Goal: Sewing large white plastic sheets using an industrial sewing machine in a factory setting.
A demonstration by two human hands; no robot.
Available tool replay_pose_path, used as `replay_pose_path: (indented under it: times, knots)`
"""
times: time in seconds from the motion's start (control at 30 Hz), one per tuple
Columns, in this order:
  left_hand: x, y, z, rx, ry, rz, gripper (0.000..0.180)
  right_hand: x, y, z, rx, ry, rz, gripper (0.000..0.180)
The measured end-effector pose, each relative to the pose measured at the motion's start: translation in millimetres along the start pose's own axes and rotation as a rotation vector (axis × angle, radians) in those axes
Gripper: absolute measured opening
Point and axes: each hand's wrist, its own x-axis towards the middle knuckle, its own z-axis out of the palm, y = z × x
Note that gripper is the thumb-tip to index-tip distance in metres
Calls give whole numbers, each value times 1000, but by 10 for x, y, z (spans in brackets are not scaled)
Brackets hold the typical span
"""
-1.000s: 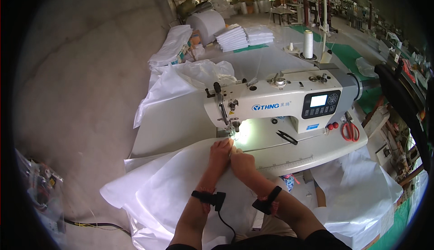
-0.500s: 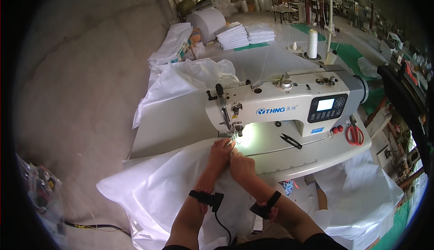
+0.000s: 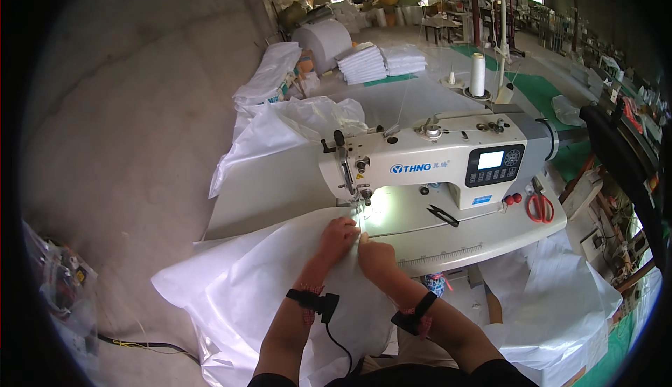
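A white sewing machine [image 3: 420, 156] stands before me, its lamp lighting the needle area [image 3: 360, 201]. Just on my side of the needle, both hands hold the edge of a large white plastic-looking sheet [image 3: 245, 268], which spreads left and hangs down over the table's front. My left hand [image 3: 339, 237] presses and pinches the sheet, fingers bent toward the needle. Close beside it, my right hand [image 3: 378, 258] is closed like a fist on the same edge, thumb on top. The fingertips partly hide the fold between them.
Black thread snips [image 3: 443, 215] and red-handled scissors [image 3: 540, 208] lie on the machine table [image 3: 448, 247]. Behind stand a white thread cone [image 3: 477, 75], folded white stacks [image 3: 362, 65] and a large white roll [image 3: 323, 44]. More white sheeting [image 3: 546, 303] hangs at the right front.
Both hands have drawn slightly back from the needle toward me, with a little more gap between them. The whole view has shifted a bit. The sheet is still held.
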Motion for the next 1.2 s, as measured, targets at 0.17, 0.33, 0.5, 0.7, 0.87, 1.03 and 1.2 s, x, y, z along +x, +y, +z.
replay_pose_path:
  times: [0.17,0.33,0.5,0.7,0.87,1.03,1.2]
  knots:
    - [47,127,119,25,-60,-141,27,-126,38,-146,-62,-105,-25,24]
    - [-42,287,148,7,88,-122,24,184,485,-177,322,100,-65,26]
    - [-24,293,134,0,66,-104,22,658,682,25,1329,203,199,34]
    - [4,279,176,23,86,-124,23,763,635,65,1365,218,254,41]
    - [-8,294,158,5,93,-121,22,862,621,38,1298,231,338,35]
    - [5,295,154,11,58,-134,22,881,635,32,1286,222,297,30]
    - [-37,344,149,-29,69,-115,22,852,633,11,1296,200,337,30]
